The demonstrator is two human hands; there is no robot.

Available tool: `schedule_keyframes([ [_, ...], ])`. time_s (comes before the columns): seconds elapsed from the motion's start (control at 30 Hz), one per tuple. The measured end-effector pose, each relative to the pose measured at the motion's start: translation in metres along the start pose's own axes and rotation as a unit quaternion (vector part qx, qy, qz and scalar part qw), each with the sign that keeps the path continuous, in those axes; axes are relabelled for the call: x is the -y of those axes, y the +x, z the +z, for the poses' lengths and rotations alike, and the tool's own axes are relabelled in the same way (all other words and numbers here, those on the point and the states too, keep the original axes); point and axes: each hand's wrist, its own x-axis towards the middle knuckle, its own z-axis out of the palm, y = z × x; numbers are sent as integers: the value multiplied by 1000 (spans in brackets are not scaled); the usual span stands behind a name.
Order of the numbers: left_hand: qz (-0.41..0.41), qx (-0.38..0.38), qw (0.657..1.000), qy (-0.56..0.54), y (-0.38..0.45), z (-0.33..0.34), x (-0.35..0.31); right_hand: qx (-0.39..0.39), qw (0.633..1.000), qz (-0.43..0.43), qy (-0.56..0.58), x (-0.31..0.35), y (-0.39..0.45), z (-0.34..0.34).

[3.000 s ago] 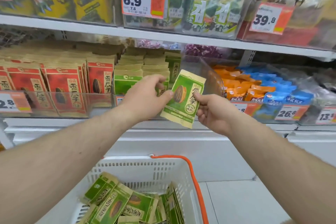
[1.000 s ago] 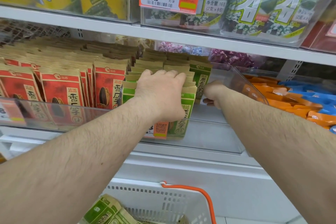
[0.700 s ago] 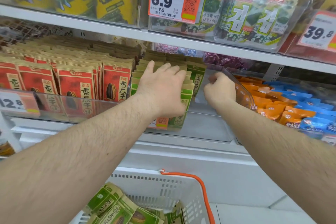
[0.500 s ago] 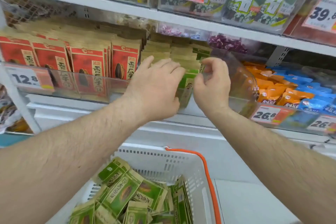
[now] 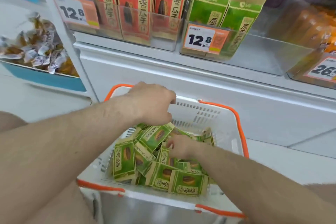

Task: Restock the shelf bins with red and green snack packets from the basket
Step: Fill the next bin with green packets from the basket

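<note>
Green packets everywhere in the white basket, heaped at all angles, so I'm mostly thinking about which one gets grabbed. No red ones that I can see down here, only up in the left bin.

My left hand is over the far left of the pile, fingers curled down onto the top edge of the green packet sitting highest. That one lies tilted, long axis running from lower left up toward the far right. Looks like a pinch, but the fingertips are hidden under the knuckles so I can't tell for sure.

My right hand is lower and right in the middle of the heap, fingers bent and touching packets, but I honestly can't tell whether it has hold of anything.

The green bin is straight up and slightly right of the basket, with open room on its right side. I'd guess the right hand has the shorter trip up there, though the left seems closer to having a packet.
</note>
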Motion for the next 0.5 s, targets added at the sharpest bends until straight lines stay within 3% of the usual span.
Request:
schedule_keyframes([
  [0.07,14,14,1000,-8,1,4,-2,60,998,-9,-18,10,6,24],
  [0.17,23,40,999,-15,1,10,-3,60,998,-17,-24,17,12,50],
  [0.33,8,59,998,-38,1,12,5,27,999,-24,-19,17,11,58],
  [0.5,-35,68,989,-127,-1,9,22,-78,994,-27,75,8,-3,2],
])
